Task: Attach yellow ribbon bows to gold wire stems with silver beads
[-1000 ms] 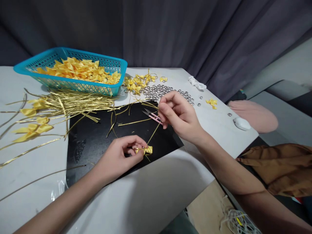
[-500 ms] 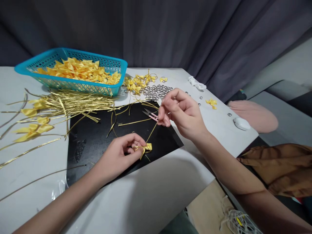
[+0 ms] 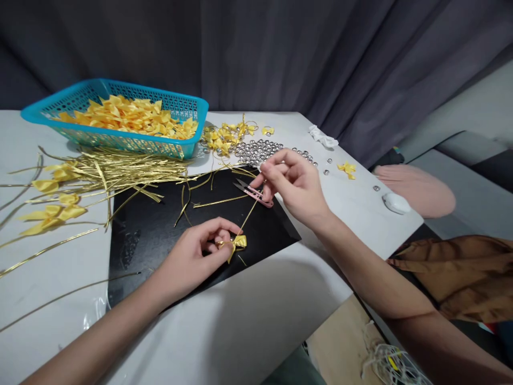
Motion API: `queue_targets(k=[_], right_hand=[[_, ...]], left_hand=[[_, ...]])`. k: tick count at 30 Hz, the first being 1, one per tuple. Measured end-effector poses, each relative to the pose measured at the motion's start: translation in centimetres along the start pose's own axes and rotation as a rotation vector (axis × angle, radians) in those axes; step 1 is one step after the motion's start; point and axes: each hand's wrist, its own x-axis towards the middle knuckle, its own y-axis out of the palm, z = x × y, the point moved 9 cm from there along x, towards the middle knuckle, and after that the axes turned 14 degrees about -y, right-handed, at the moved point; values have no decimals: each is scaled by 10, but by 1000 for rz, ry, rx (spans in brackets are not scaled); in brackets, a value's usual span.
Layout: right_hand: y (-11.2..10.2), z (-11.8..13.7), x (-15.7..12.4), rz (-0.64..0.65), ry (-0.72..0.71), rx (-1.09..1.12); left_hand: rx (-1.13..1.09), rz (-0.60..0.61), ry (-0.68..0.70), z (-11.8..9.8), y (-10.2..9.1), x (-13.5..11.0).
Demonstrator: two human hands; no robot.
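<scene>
My left hand (image 3: 206,246) pinches a small yellow ribbon bow (image 3: 239,243) just over the black mat (image 3: 140,240). From the bow a thin gold cord (image 3: 249,215) slants up and right to my right hand (image 3: 290,182), whose fingers are closed on its upper part. The cord looks straight between the hands. Behind and below my right fingers lie pink thread snips (image 3: 262,200) on the mat, blades pointing left. Loose gold cord pieces (image 3: 218,201) rest on the mat beyond my left hand.
A blue basket (image 3: 120,133) full of yellow ribbon pieces stands at the back left. Before it lies a heap of gold cords (image 3: 132,168). Silver domed buttons (image 3: 256,152) and finished-looking yellow bows (image 3: 224,138) are piled behind the mat. A white computer mouse (image 3: 396,203) sits at right.
My right hand has moved slightly left and down with the cord, uncovering more of the pink snips. My left hand still holds the bow in nearly the same place.
</scene>
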Motion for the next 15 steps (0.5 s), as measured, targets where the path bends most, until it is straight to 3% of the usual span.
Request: queue_targets(k=[6,10,15], right_hand=[[0,-33,0,-34,140,42],[1,-40,-1,-27,183,99],[3,-43,-2,1,215,98]], left_hand=[[-1,25,43,-2,1,-3],[-89,17,0,3,-4,0],[-61,92,-50,3,-2,1]])
